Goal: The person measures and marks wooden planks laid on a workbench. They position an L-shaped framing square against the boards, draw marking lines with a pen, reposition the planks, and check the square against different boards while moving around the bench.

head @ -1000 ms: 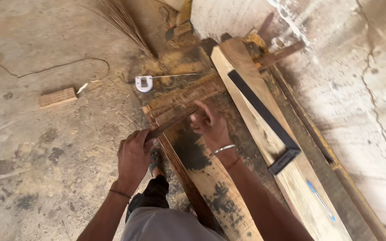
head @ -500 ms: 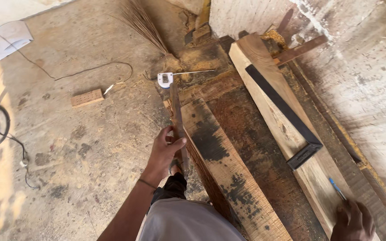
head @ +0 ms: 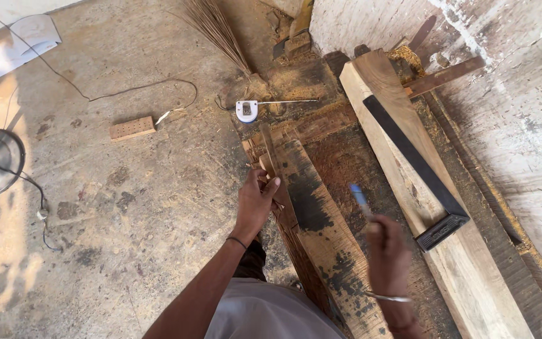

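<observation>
Left hand (head: 256, 199) around wood strip (head: 272, 164)

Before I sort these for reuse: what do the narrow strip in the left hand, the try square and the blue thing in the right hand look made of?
The narrow strip, gripped by the left hand: rough unfinished wood, brown and grainy. The try square: dark matte blade, probably metal, with a ridged black stock, material unclear. The blue thing in the right hand: likely a pen or pencil, too blurred to tell.
</observation>
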A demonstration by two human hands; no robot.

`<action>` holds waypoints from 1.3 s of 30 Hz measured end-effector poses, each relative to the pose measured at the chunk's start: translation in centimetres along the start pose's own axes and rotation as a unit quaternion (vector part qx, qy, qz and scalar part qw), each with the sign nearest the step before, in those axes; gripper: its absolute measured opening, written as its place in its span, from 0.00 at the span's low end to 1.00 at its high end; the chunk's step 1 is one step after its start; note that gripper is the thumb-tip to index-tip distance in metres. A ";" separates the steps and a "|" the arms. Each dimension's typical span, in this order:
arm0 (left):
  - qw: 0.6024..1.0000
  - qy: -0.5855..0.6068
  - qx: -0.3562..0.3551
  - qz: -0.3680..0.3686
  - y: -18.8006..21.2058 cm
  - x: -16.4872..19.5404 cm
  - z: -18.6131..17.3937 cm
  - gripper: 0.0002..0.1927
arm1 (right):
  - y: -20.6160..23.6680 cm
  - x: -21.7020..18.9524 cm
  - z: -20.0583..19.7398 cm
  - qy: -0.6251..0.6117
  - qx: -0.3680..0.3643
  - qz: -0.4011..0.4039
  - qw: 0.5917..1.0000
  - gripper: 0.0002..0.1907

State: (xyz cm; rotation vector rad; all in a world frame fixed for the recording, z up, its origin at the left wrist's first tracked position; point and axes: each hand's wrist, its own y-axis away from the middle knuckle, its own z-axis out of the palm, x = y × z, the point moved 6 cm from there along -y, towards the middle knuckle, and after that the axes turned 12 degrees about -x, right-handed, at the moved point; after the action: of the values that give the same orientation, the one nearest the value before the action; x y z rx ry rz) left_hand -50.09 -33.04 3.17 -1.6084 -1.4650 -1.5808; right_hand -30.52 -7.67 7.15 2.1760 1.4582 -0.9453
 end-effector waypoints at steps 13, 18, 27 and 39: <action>0.947 -0.230 -0.129 0.181 1.8 3.5 -0.6 0.51 | -2.5 -9.8 4.6 -0.206 -0.179 0.005 0.962 0.24; 0.946 -0.233 -0.131 0.184 1.5 3.8 -0.4 0.52 | -1.6 -11.8 6.2 -0.064 -0.129 -0.164 0.976 0.20; 0.949 -0.221 -0.131 0.183 1.8 4.1 -0.2 0.51 | -1.4 -10.4 8.6 0.021 -0.181 -0.135 0.974 0.32; 0.951 -0.225 -0.141 0.158 1.7 3.4 0.3 0.50 | -1.5 -11.0 7.9 -0.026 -0.165 -0.154 0.974 0.26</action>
State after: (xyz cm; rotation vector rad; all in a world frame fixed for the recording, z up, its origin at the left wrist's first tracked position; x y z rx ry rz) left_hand -49.22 -32.12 6.81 -2.3577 -1.1284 -1.3379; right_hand -37.15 -19.33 9.29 1.7090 1.8158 -0.7791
